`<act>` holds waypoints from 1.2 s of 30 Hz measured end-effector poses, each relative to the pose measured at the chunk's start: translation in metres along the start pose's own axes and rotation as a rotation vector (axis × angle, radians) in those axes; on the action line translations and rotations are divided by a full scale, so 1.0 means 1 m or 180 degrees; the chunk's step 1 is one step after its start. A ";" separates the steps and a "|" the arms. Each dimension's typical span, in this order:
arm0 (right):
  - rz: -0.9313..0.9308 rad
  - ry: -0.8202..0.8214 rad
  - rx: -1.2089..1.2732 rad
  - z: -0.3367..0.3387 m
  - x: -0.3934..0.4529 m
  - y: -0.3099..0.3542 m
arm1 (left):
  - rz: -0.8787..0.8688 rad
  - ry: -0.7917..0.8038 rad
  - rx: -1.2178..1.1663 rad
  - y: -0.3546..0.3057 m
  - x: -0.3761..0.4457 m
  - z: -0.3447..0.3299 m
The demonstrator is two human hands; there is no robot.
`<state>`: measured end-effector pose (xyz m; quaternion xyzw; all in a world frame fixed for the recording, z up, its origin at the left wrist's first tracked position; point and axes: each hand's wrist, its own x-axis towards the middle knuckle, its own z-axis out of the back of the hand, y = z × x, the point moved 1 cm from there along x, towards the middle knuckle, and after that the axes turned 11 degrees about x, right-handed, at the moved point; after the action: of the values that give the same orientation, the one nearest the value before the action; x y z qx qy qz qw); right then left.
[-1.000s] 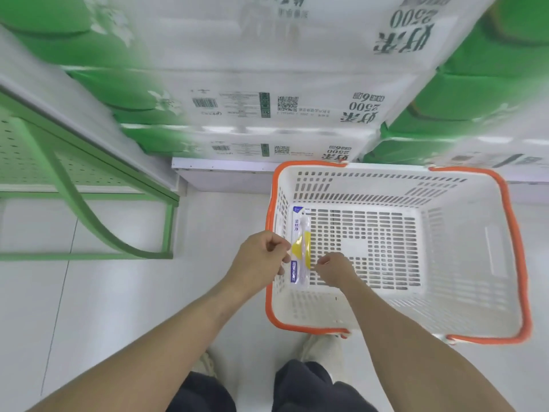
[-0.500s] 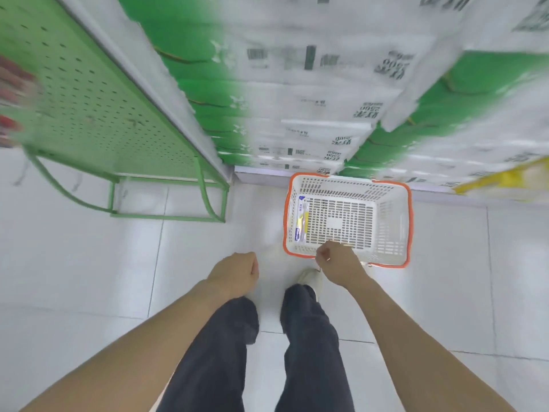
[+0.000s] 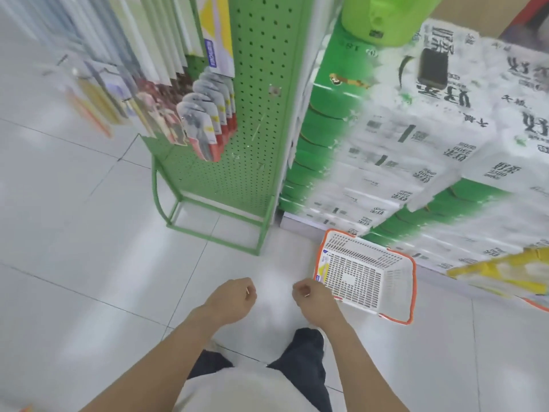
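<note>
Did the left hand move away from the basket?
Yes. The left hand was at the basket rim; now it is off to the basket's left, apart from it, over the floor tiles.

- The basket (image 3: 396, 279), near right, is white and slotted, its rim orange.
- The packet (image 3: 323, 266) in it is white, yellow and blue.
- The pegboard rack (image 3: 261, 120), far, is green with dotted holes.
- The stacked packs (image 3: 421, 150), far right, are green and white.
</note>
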<state>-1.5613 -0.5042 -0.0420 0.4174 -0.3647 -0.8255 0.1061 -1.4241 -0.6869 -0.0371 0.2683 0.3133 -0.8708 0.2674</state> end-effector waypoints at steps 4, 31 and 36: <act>0.0121 0.0069 0.0180 -0.086 -0.030 0.042 | -0.0045 -0.0063 -0.0125 0.068 -0.048 0.020; 0.1366 -0.0133 0.0934 -0.224 0.128 0.402 | 0.0073 -0.1860 -0.1450 0.260 0.033 0.355; 0.1247 -0.0062 0.1092 -0.269 0.148 0.428 | 0.0671 -0.2153 -0.1622 0.307 0.045 0.385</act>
<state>-1.5038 -1.0177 0.0593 0.3428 -0.5742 -0.7193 0.1881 -1.3769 -1.1692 0.0647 -0.0761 0.3839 -0.7725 0.5000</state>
